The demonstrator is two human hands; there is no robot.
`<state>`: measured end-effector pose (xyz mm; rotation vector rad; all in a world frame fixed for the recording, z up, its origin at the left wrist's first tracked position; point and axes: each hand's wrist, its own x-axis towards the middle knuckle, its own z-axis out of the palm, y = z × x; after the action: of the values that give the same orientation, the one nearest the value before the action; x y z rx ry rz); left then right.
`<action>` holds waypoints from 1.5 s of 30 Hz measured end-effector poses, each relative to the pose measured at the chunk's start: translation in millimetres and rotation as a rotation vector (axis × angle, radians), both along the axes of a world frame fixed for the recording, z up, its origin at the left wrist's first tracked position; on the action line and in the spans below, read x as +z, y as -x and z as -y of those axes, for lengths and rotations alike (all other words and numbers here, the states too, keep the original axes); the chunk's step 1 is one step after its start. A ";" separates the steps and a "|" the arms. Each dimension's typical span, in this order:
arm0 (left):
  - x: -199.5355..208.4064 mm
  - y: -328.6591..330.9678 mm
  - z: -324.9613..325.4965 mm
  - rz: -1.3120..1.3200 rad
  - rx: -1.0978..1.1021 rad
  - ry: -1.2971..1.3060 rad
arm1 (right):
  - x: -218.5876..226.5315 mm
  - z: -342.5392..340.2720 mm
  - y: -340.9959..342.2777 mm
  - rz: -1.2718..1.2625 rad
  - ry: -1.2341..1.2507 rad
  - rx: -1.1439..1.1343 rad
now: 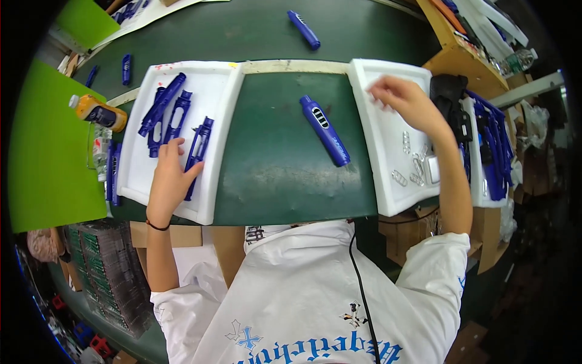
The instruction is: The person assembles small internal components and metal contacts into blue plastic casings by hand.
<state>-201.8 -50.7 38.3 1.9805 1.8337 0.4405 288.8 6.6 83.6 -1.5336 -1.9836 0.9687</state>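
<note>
In the left white foam tray (227,121) lie several blue plastic casings with long cut-outs. My left hand (171,185) reaches over the near part of it, fingers apart, its thumb against or just above one blue casing (200,148). A fuller blue casing with a black-and-white slotted panel (327,130) rests on the green table between the trays. Above the far part of the right white foam tray (388,182) is my right hand (409,103), its fingers bent and smeared by motion. Small clear plastic pieces (417,167) sit nearer me in that tray.
Another blue casing (304,30) lies at the far side of the table. An orange drink bottle (98,113) stands left of the left tray. Beyond the right tray are a black item (450,103) and a tray of blue parts (494,145). A wooden shelf (464,60) stands far right.
</note>
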 end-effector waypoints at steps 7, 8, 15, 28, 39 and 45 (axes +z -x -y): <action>-11.0 -12.3 -37.0 0.379 -0.082 -0.125 | 11.7 124.3 -39.8 0.396 0.312 0.061; -14.9 -22.4 -42.1 0.562 -0.074 -0.173 | 8.5 129.3 -30.7 0.380 0.242 0.034; 13.2 -141.8 -84.2 1.226 -0.401 0.392 | 7.1 117.2 -1.4 0.755 0.178 0.147; -35.3 -184.1 -87.2 1.338 -0.478 0.564 | 2.7 -13.2 110.5 -0.576 -0.209 -0.129; -18.6 -183.7 -74.1 1.157 -0.487 0.559 | -28.3 -9.5 103.7 -0.124 -0.447 -0.165; -24.4 -188.7 -71.9 1.178 -0.438 0.573 | -33.5 -18.8 97.7 -0.074 -0.585 -0.102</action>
<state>-13.1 21.2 13.9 1.1887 0.6490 0.6434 191.1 25.4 50.1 -1.2279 -1.8865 0.3450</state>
